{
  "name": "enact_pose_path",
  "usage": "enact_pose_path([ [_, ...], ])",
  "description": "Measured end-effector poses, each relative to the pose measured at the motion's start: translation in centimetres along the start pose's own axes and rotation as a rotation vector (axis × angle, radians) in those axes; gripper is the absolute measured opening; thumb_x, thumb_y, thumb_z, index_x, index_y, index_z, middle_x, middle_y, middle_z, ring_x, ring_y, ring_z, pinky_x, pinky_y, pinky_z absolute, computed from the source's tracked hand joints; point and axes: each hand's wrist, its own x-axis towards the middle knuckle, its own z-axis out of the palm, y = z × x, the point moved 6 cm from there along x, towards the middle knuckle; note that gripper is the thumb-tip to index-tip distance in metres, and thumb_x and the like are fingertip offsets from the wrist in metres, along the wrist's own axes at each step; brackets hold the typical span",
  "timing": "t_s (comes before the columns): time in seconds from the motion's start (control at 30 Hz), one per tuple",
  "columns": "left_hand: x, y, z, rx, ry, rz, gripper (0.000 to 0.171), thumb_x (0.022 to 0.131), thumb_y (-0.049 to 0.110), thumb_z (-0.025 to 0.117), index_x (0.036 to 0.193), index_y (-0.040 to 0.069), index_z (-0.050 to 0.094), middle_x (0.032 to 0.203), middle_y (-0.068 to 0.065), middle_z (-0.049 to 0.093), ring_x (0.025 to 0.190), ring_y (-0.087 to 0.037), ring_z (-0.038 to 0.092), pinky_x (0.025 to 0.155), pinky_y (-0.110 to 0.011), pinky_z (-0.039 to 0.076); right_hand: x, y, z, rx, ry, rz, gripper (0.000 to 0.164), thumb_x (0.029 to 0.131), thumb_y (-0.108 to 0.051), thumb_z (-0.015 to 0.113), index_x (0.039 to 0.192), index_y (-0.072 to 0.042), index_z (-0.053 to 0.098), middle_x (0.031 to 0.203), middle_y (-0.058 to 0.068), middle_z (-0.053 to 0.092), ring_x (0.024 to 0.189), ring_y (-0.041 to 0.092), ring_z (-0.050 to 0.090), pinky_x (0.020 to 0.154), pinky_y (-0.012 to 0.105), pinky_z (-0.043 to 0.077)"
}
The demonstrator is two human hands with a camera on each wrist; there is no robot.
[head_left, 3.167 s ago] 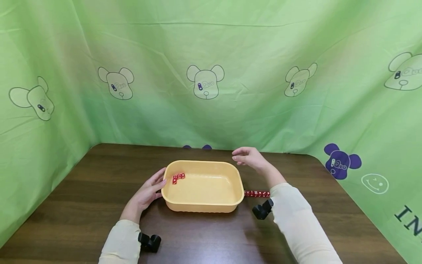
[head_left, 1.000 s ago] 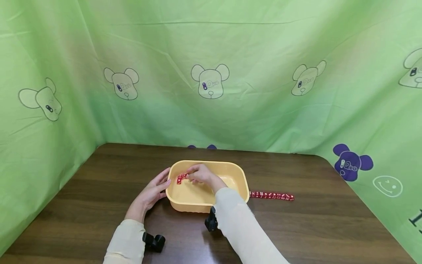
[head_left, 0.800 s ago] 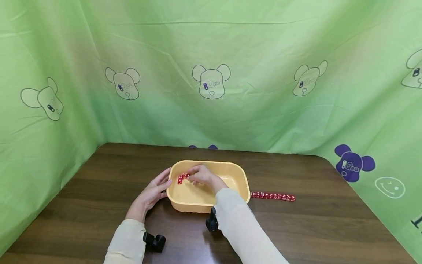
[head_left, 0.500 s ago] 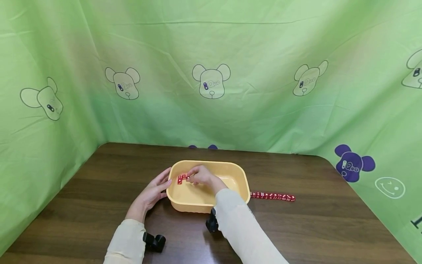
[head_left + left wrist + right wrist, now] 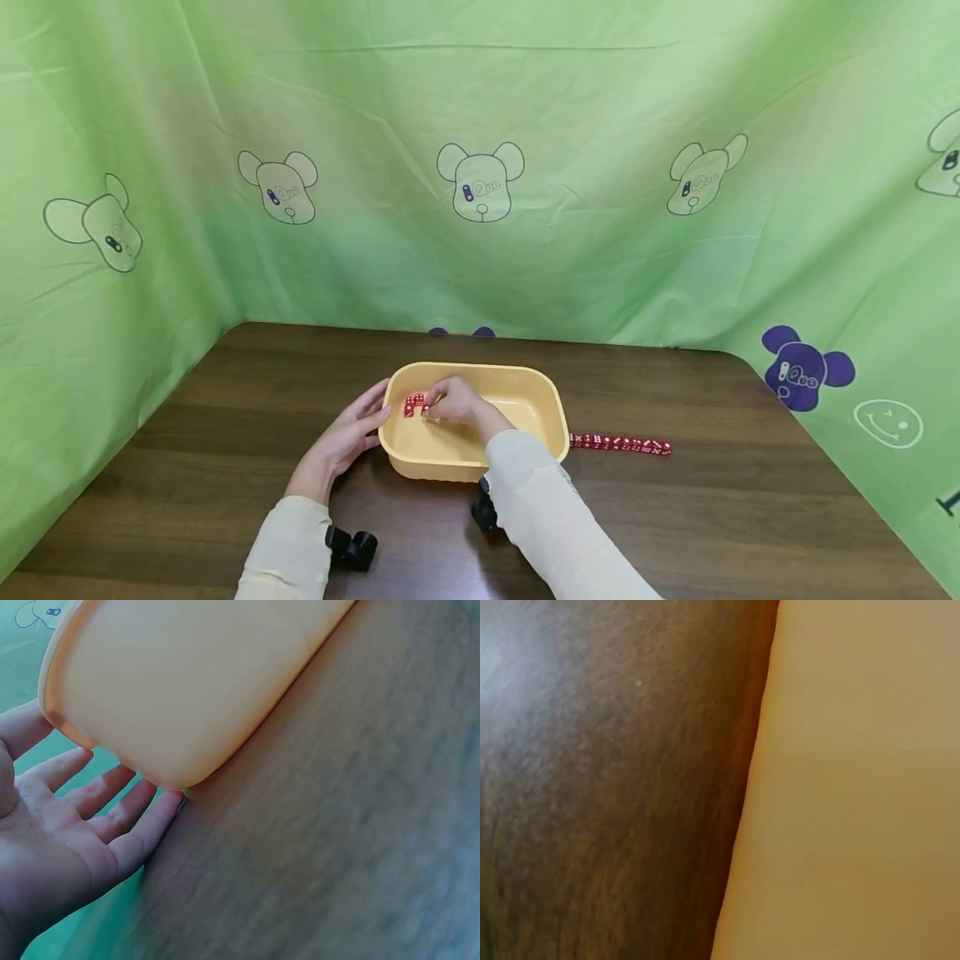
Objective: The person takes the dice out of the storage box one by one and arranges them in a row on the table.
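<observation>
A yellow plastic basin [image 5: 474, 471] stands on the table. My left hand [image 5: 347, 435] lies against its left end, fingers spread along the outer wall and thumb by the rim. In the left wrist view the fingertips [image 5: 142, 784] touch the basin's wall [image 5: 187, 682]. Inside, near the left end, several red dice with white dots [image 5: 409, 407] sit together in a bent row. My right hand [image 5: 459, 402] reaches into the basin and pinches a red die [image 5: 426, 410] low over the floor, just right of that group; the fingers partly cover it.
A straight row of several red dice [image 5: 621, 444] runs along the dark wooden table [image 5: 735, 483] from the basin's right end. A green printed cloth [image 5: 480, 258] hangs behind and at both sides. In the right wrist view the basin's outer wall [image 5: 847, 780] fills the right side.
My right hand has come from beyond the basin's right end into the basin. Over the last half second its fingertips and the die shift slightly nearer me. The left hand stays at the basin's end.
</observation>
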Motion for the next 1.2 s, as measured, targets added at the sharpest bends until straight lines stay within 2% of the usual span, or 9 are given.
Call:
enact_pose_path([
  [0.17, 0.0, 0.0, 0.0, 0.004, 0.002, 0.000, 0.051, 0.092, 0.006, 0.038, 0.138, 0.010, 0.017, 0.139, -0.017, 0.016, 0.118, -0.035, 0.029, 0.080, -0.041, 0.039, -1.2, -1.4, -0.3, -0.041, 0.006, -0.041, 0.007, 0.069, 0.002, 0.067, 0.073, 0.003, 0.061, 0.059, 0.000, 0.053, 0.052, 0.008, 0.046, 0.051, 0.019, 0.039],
  [0.33, 0.0, 0.1, -0.1, -0.002, 0.006, 0.006, 0.051, 0.092, 0.006, 0.038, 0.138, 0.010, 0.017, 0.139, -0.017, 0.016, 0.118, -0.035, 0.028, 0.080, -0.041, 0.039, -1.2, -1.6, -0.4, -0.067, 0.003, -0.053, 0.007, 0.068, 0.000, 0.068, 0.072, 0.002, 0.062, 0.058, -0.002, 0.052, 0.054, 0.008, 0.045, 0.052, 0.019, 0.038],
  [0.6, 0.0, -0.1, 0.0, 0.000, 0.007, -0.001, 0.052, 0.091, 0.007, 0.039, 0.138, 0.011, 0.017, 0.140, -0.017, 0.015, 0.119, -0.034, 0.028, 0.081, -0.041, 0.038, -1.4, -1.6, -0.6, -0.022, -0.004, -0.030, 0.007, 0.070, 0.001, 0.067, 0.076, 0.002, 0.064, 0.057, -0.002, 0.054, 0.048, 0.009, 0.046, 0.044, 0.019, 0.035],
  [0.73, -0.1, -0.1, 0.1, 0.004, 0.004, 0.000, 0.053, 0.091, 0.007, 0.039, 0.139, 0.011, 0.016, 0.140, -0.016, 0.015, 0.119, -0.033, 0.027, 0.082, -0.041, 0.038, -1.5, -1.9, -0.7, 0.036, -0.012, -0.045, 0.009, 0.070, 0.003, 0.065, 0.078, 0.004, 0.064, 0.063, 0.002, 0.058, 0.053, 0.013, 0.052, 0.050, 0.023, 0.043],
  [0.9, -0.1, 0.0, 0.3, -0.006, -0.009, -0.001, 0.053, 0.092, 0.006, 0.038, 0.139, 0.011, 0.014, 0.140, -0.017, 0.014, 0.120, -0.034, 0.025, 0.082, -0.041, 0.038, -1.8, -2.2, -1.0, 0.126, -0.038, -0.041, 0.010, 0.073, 0.004, 0.062, 0.082, 0.006, 0.063, 0.070, 0.012, 0.062, 0.062, 0.026, 0.059, 0.056, 0.032, 0.048],
  [0.97, -0.2, 0.0, 0.3, -0.008, -0.006, -0.004, 0.053, 0.092, 0.005, 0.037, 0.139, 0.011, 0.014, 0.140, -0.017, 0.014, 0.120, -0.034, 0.025, 0.082, -0.041, 0.038, -1.9, -2.6, -1.4, 0.126, -0.039, -0.065, 0.010, 0.074, 0.003, 0.062, 0.083, 0.006, 0.063, 0.071, 0.012, 0.062, 0.063, 0.025, 0.058, 0.057, 0.034, 0.047],
  [1.07, -0.2, 0.0, 0.3, -0.006, 0.002, -0.006, 0.052, 0.092, 0.005, 0.037, 0.139, 0.011, 0.015, 0.140, -0.017, 0.014, 0.120, -0.034, 0.025, 0.083, -0.042, 0.037, -2.0, -3.1, -2.1, 0.125, -0.035, -0.125, 0.010, 0.075, 0.001, 0.062, 0.083, 0.007, 0.064, 0.071, 0.009, 0.062, 0.061, 0.017, 0.056, 0.061, 0.036, 0.047],
  [1.2, -0.1, -0.1, 0.2, -0.004, 0.010, -0.008, 0.053, 0.091, 0.006, 0.039, 0.138, 0.011, 0.016, 0.140, -0.017, 0.014, 0.120, -0.033, 0.025, 0.084, -0.043, 0.037, -3.6, -5.1, -3.6, 0.130, -0.033, -0.194, 0.013, 0.076, 0.002, 0.061, 0.085, 0.011, 0.062, 0.076, 0.015, 0.063, 0.063, 0.011, 0.052, 0.067, 0.040, 0.045],
])
